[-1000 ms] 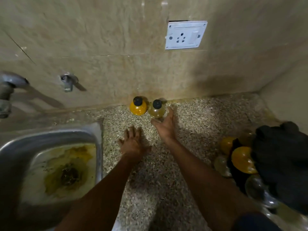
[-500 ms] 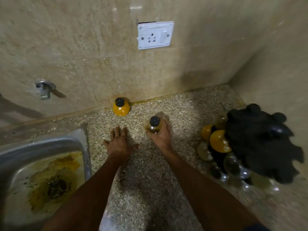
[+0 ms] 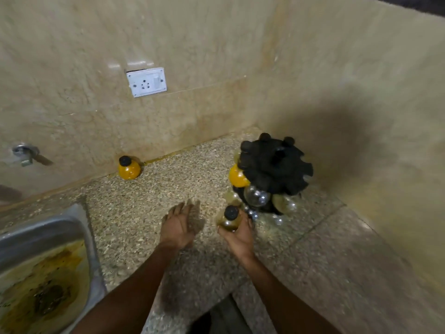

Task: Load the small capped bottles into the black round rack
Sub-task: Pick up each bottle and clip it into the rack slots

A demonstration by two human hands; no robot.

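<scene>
My right hand (image 3: 238,239) grips a small round bottle (image 3: 228,220) with a black cap and dark yellowish contents, held upright just left of and below the black round rack (image 3: 274,169). The rack stands in the counter's corner with several round bottles hanging in it, one orange (image 3: 237,176), others clear (image 3: 256,197). Another orange bottle with a black cap (image 3: 128,168) stands alone against the back wall. My left hand (image 3: 178,225) hovers flat over the counter, fingers apart, holding nothing.
A steel sink (image 3: 43,268) with yellow stains lies at the left. A tap fitting (image 3: 24,153) and a white power socket (image 3: 147,81) sit on the back wall. The speckled stone counter (image 3: 149,206) ends at a side wall right of the rack.
My right hand picked the darker bottle up from the back wall and carried it right toward the rack. The view swung right, bringing the rack closer to centre.
</scene>
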